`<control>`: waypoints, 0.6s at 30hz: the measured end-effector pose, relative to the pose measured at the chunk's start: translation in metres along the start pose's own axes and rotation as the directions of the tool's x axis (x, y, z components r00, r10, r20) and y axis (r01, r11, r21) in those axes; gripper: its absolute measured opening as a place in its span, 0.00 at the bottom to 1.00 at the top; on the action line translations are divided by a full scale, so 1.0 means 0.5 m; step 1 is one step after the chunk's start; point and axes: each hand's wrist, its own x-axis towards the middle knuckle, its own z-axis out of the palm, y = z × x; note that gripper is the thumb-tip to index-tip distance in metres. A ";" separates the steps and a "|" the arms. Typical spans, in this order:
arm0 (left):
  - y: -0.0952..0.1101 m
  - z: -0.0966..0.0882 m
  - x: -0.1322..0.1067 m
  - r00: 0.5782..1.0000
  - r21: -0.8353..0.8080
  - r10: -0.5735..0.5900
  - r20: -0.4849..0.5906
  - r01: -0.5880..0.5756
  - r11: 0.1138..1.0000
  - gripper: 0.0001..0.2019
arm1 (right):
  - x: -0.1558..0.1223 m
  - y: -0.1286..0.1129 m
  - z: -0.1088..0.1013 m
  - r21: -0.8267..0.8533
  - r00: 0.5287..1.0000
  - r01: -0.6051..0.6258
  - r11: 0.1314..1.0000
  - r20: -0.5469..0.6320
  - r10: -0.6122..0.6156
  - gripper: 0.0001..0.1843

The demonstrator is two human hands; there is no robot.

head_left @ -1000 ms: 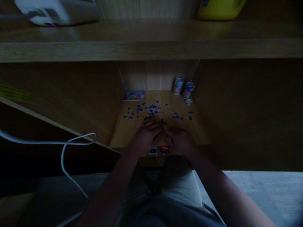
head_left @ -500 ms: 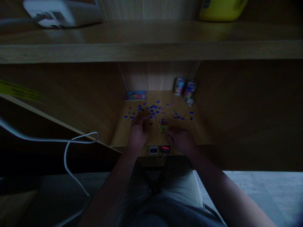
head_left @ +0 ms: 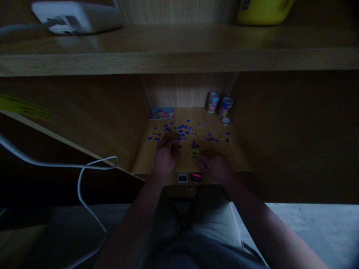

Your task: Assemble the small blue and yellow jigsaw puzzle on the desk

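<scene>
Dim room, wooden desk set in a nook under a shelf. Your left hand lies on the desk at the near edge of the loose pieces, fingers curled down; can't tell if they grip a piece. Your right hand rests flat-ish just right of the joined yellow patch, fingers loosely bent, holding nothing visible. 2 cans and a lid stand back right, picture card back left. White cable hangs left.
</scene>
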 end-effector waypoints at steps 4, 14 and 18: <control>0.000 0.001 -0.001 1.000 0.027 -0.015 0.024 0.015 1.000 0.11 | 0.001 -0.002 -0.003 -0.019 1.000 -0.013 1.000 0.019 0.014 0.11; 0.011 0.004 -0.002 0.998 0.127 0.029 0.050 -0.035 0.991 0.06 | 0.001 0.003 0.005 -0.013 1.000 0.008 1.000 0.013 -0.008 0.11; 0.008 0.007 -0.003 0.999 0.142 0.016 0.052 -0.023 0.990 0.05 | 0.001 0.001 0.000 -0.017 1.000 -0.003 1.000 0.027 0.004 0.12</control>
